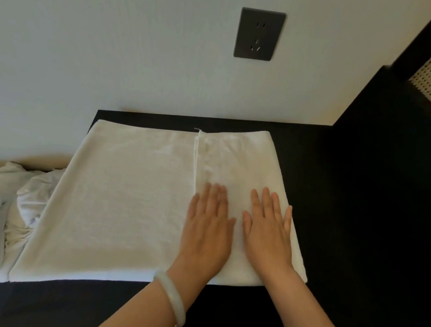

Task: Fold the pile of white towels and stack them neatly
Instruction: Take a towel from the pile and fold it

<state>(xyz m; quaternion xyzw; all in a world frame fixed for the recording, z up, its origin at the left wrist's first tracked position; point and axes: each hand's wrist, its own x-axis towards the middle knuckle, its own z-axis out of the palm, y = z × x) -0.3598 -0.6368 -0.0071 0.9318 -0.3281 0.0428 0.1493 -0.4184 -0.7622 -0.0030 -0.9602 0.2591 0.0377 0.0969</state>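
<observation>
Left hand and right hand press flat, fingers straight, gripping nothing, on folded white terry towel atop black table.

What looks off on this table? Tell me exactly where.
Only small things. A loose thread sticks out at the far end of the hem on the spread towel, which the left hand and right hand press flat. Left of it, crumpled towels lie unfolded.

Dark wall socket above black table
</observation>
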